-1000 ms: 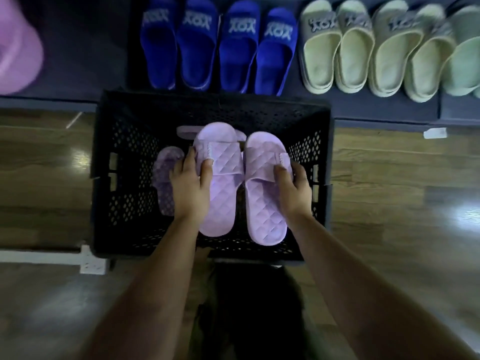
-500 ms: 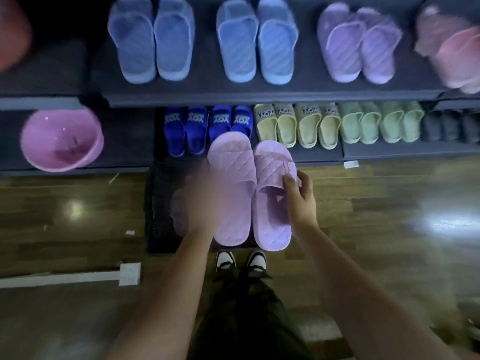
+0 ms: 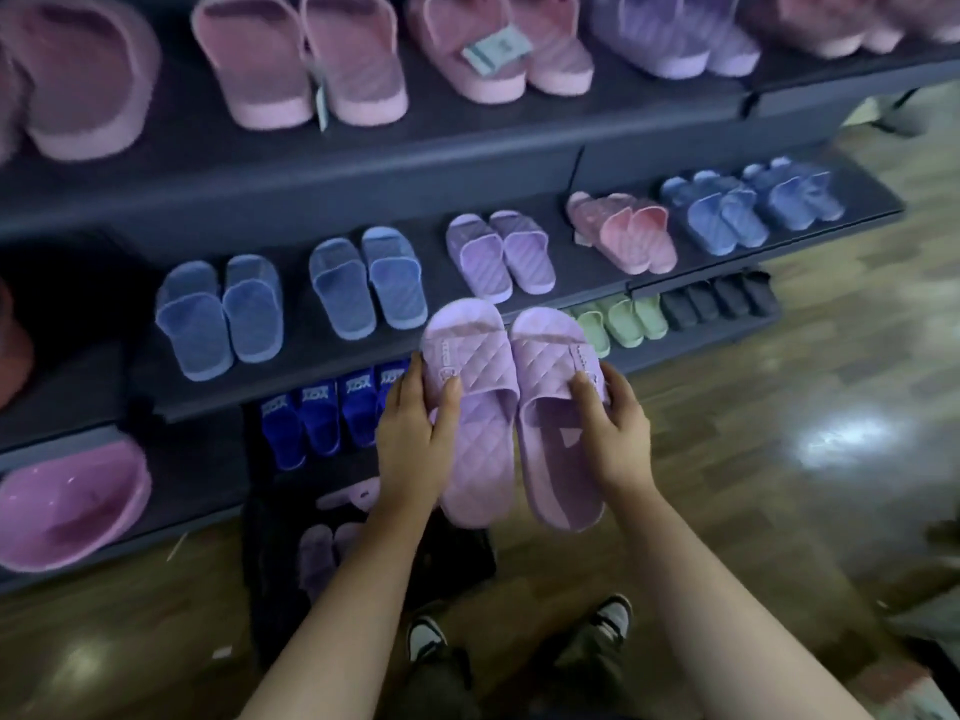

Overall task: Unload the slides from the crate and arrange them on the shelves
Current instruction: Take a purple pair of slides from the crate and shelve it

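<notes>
Lilac quilted slides [image 3: 483, 459], one pair, head view (sole view): held in the air side by side, inner edges touching, toes toward the shelving, just in front of the middle shelf [image 3: 296, 371] and above the black crate [image 3: 270, 589]. L hand [image 3: 410, 444] grips the left slide, thumb across the strap, fingers wrapped round the outer edge. R hand [image 3: 618, 439] does likewise on the right slide. Judgement: one hand per slide keeps the pair matched and level, so both can be set down together as a pair, like the stock on display. Crate stands on the floor just in front of the bottom tier, w/ more lilac slides [image 3: 317, 553] inside, so unloading looks part done. Shelving is dark and tiered: pink pairs [image 3: 249, 59] on top. Blue pairs [image 3: 223, 314] and a lilac pair [image 3: 501, 257] on the middle. Royal-blue pairs [image 3: 322, 418] at the bottom. Pink basin [image 3: 67, 506] lower left. Floor [image 3: 779, 459]: glossy wood-look boards w/ lamp glare. Room dim, frame somewhat blurred.
</notes>
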The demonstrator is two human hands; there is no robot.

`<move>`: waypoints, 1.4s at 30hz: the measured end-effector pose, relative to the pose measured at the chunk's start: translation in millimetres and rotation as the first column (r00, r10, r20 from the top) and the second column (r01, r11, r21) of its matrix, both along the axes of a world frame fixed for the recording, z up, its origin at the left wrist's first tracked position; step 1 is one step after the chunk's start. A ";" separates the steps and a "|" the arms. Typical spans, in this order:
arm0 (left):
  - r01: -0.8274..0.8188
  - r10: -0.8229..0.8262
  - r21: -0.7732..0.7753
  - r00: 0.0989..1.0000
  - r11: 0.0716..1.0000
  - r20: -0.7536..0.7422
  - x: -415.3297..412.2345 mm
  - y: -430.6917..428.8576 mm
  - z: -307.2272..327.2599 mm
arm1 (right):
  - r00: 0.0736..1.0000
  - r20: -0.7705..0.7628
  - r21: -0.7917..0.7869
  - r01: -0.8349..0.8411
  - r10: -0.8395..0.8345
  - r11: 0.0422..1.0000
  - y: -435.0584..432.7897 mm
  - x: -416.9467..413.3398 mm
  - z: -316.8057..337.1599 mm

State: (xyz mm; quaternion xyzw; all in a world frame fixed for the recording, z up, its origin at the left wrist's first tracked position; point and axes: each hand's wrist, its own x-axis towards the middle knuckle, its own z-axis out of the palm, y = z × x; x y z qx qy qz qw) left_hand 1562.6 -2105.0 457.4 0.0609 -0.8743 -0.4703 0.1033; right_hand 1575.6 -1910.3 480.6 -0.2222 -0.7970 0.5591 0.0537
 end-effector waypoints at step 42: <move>0.223 -0.220 0.034 0.973 0.974 -0.067 -245.0 542.3 57.1 | 0.986 -0.123 0.006 0.113 -0.112 0.994 551.8 -205.2 23.6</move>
